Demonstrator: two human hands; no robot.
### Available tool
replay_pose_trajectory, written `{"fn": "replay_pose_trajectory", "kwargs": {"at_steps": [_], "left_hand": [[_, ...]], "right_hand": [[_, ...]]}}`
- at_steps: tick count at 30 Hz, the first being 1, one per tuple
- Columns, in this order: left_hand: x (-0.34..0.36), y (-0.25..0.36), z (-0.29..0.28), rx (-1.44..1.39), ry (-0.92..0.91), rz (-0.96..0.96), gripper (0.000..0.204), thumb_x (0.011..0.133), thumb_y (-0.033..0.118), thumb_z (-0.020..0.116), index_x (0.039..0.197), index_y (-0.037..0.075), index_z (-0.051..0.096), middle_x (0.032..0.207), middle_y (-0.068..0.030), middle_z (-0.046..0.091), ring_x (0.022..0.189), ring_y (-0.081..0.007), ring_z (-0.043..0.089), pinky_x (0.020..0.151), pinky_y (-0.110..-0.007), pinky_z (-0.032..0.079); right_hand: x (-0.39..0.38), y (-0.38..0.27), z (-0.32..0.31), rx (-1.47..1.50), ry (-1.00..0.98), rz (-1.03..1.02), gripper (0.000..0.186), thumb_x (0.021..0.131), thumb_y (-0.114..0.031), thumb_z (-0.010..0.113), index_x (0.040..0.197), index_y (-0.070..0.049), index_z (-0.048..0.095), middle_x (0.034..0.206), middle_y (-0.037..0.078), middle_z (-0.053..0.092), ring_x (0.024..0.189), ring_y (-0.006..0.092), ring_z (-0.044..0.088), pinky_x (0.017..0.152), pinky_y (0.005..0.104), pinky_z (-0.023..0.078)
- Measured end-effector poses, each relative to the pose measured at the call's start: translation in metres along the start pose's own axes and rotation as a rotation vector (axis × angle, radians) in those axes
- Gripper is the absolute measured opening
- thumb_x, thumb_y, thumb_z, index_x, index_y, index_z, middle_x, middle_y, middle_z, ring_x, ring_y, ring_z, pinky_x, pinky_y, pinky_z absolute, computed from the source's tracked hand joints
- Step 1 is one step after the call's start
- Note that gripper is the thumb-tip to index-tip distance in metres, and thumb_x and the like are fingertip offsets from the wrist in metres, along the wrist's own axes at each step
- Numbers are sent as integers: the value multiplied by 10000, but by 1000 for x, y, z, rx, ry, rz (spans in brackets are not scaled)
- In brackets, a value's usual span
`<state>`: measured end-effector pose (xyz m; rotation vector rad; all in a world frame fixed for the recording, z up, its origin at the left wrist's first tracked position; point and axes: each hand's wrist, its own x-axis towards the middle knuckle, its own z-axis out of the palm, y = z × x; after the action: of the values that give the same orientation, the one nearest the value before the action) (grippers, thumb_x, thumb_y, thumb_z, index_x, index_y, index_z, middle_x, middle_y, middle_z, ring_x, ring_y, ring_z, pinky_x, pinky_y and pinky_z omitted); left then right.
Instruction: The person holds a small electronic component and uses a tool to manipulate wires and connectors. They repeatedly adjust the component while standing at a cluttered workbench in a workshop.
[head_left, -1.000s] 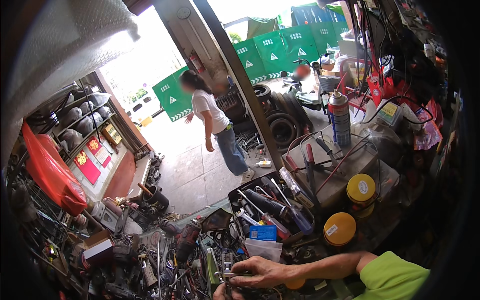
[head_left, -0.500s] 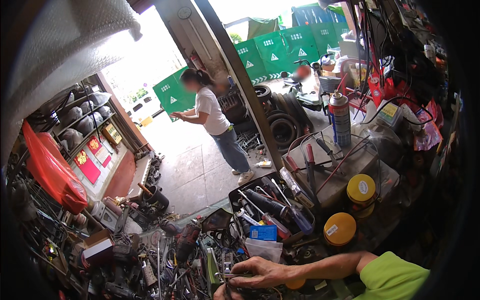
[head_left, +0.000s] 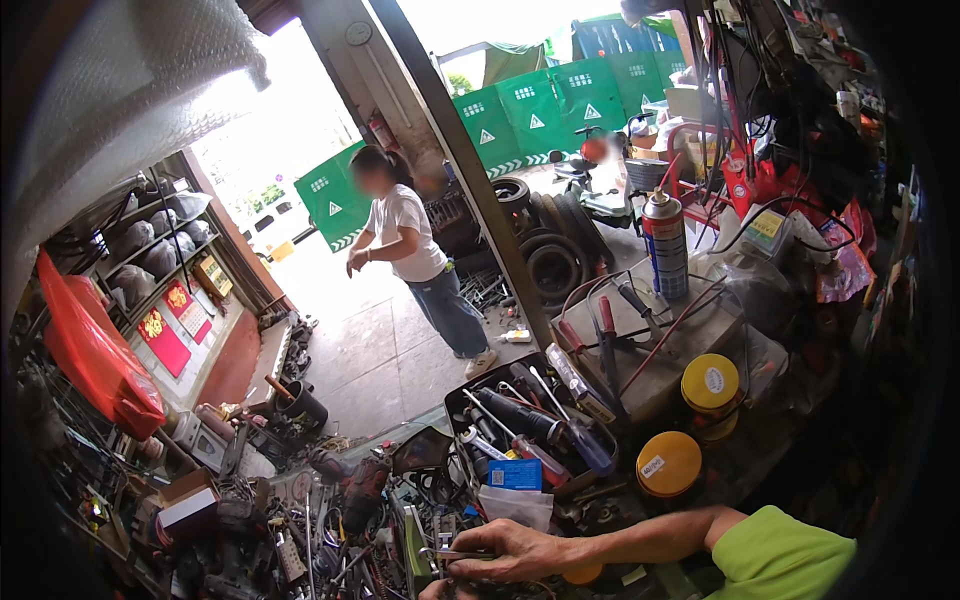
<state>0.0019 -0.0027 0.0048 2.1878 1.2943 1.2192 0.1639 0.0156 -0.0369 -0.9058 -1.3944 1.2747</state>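
My right hand (head_left: 510, 548) reaches in from the lower right, past a lime-green sleeve (head_left: 785, 555). Its thumb and fingers close on a slim silver wrench (head_left: 450, 554), whose end points left. Below it, at the bottom edge, a small part of my left hand (head_left: 438, 591) shows with curled fingers close to a dark part; what it grips is hidden. A green upright piece (head_left: 414, 553) stands just left of the wrench. A clear plastic bag (head_left: 515, 506) and a blue card (head_left: 515, 475) lie behind my right hand.
A black bin of screwdrivers (head_left: 570, 440) stands behind my hands, with yellow-lidded tubs (head_left: 669, 464) and a spray can (head_left: 665, 245) to its right. Loose tools, including a drill (head_left: 366, 492), crowd the left. Beyond the bench stands a person (head_left: 405, 240) in a white shirt.
The view has shifted slightly, so most things sit a little further left. The person beyond the bench has lowered their forearms. My right hand still grips the wrench in about the same place.
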Motion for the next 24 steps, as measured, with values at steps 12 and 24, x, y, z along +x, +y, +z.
{"fn": "replay_pose_trajectory", "kwargs": {"at_steps": [12,24], "left_hand": [[0,0,0,3,-14,11,163,874,42,663,1020,-31,663,708,-135,667,593,-174,641,551,-308,514],[-1,-2,1,1,-11,31,213,876,32,657,1075,-44,660,737,-141,689,605,-179,659,562,-303,528]], "right_hand": [[0,-3,0,-1,3,15,337,976,-323,609,1146,-34,644,857,44,628,797,99,532,695,287,434],[0,2,-1,12,-8,16,373,976,-356,605,1150,-28,639,877,46,625,809,100,531,698,292,435]]}}
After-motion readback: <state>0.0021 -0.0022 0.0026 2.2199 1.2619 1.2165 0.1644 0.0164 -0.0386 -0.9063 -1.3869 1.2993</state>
